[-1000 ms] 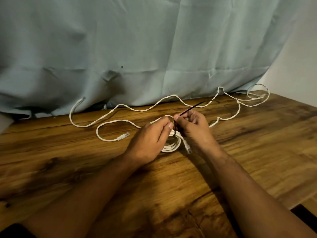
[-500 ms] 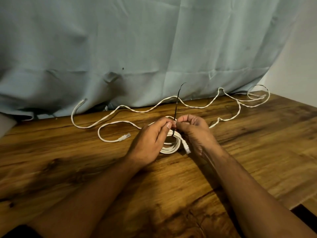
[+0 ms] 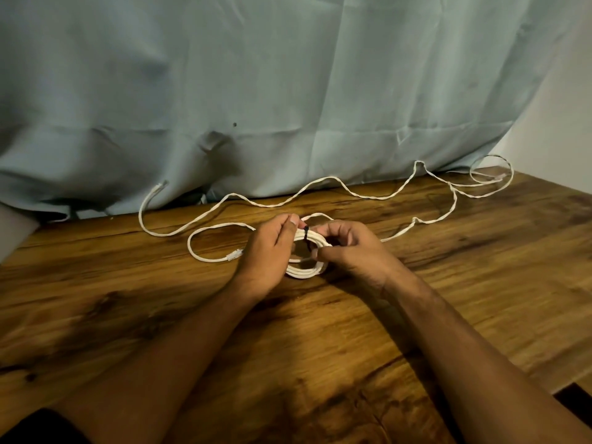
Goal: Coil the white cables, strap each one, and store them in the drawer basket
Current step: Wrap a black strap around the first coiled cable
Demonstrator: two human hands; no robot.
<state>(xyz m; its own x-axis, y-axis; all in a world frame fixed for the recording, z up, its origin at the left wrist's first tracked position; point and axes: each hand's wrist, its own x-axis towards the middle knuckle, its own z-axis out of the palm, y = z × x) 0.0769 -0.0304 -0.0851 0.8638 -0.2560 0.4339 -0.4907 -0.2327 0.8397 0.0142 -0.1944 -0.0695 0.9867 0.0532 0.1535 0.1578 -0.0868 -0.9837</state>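
I have both hands on the coil point(image 3: 304, 273) of white cable, which lies flat on the wooden table point(image 3: 134, 293). The black strap point(image 3: 306, 236) crosses the coil's far side, wrapped over the bundled turns. My left hand point(image 3: 267, 251) sits on the coil's left, thumb and forefinger pinching at the strap's upper end. My right hand point(image 3: 352, 251) is on the coil's right with its fingers curled round the turns, thumb tip just below the strap.

The step in hand, I judge, is cinching the strap. To do it well I would keep the right hand clamping the turns together so none springs out. The left should pull the strap's free end straight along its own line, snug and not so hard that it kinks the cable. I cannot tell from here whether the strap has locked.

A tail with a plug point(image 3: 234, 254) loops out to the coil's left and should be tucked in. Beyond the coil a loose white cable point(image 3: 320, 180) snakes along the foot of the pale cloth point(image 3: 288, 91), not yet coiled. The drawer basket is not in view.
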